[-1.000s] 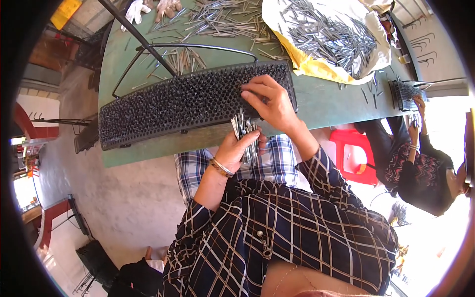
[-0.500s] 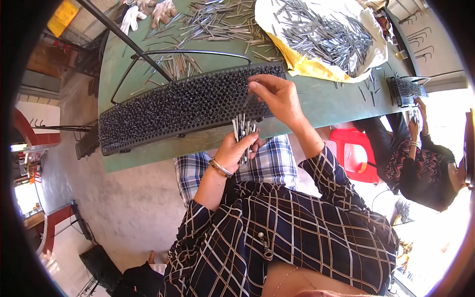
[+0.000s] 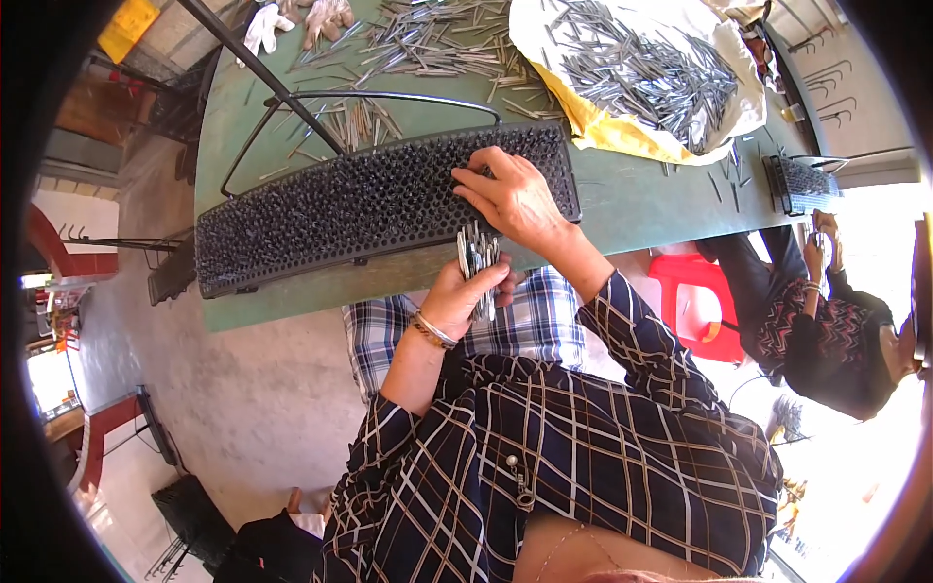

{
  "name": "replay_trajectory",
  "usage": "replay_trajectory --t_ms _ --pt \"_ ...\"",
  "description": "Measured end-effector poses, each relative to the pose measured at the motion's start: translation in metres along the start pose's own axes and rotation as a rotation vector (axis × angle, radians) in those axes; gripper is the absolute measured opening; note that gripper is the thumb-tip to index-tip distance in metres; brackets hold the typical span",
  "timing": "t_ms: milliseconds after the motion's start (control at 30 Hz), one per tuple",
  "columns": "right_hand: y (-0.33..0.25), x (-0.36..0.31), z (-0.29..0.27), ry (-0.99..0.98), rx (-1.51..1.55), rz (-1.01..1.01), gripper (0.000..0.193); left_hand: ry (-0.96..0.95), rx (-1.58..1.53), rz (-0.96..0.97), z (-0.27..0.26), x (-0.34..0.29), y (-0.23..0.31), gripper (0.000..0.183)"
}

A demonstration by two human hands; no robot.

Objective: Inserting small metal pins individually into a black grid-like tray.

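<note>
My left hand is wrapped round a bundle of thin grey metal rods, which stand up out of the fist in front of the table edge. Just beyond it lies a long black rack, perforated with rows of round holes. Dark rod ends fill most of the rack, while a strip of holes near its front right shows bare. Over the right part of the rack is my right hand, fingers bent down and pinched towards the holes. Whatever is between those fingertips is too small to make out.
More loose rods lie across the green table. A white and yellow sack holds a large heap of them. Work gloves lie at the far left. To the right, a co-worker sits near a red stool and another rack.
My right hand has moved left and down onto the rack from above its right part. My left hand has stayed in place with the rods. The co-worker's hands have shifted slightly.
</note>
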State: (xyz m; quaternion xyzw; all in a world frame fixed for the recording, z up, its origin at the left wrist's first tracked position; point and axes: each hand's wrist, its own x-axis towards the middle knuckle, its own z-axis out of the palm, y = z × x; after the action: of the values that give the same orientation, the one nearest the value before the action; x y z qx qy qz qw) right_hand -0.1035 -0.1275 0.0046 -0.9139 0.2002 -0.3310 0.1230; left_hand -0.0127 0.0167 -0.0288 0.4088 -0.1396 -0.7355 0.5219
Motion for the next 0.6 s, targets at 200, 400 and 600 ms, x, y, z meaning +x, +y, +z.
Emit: replay_trajectory --t_ms 200,400,600 --pt "-0.011 -0.004 -0.027 -0.111 0.471 0.225 0.016 -0.021 0.068 0.029 0.006 -0.001 0.006 0.023" --pt "-0.001 -0.018 -0.033 -0.295 0.926 0.626 0.021 -0.078 0.235 0.027 0.014 -0.002 0.013 0.023" --pt "0.007 -0.003 -0.038 0.051 0.643 0.673 0.024 -0.085 0.156 -0.007 0.005 0.007 0.003 0.028"
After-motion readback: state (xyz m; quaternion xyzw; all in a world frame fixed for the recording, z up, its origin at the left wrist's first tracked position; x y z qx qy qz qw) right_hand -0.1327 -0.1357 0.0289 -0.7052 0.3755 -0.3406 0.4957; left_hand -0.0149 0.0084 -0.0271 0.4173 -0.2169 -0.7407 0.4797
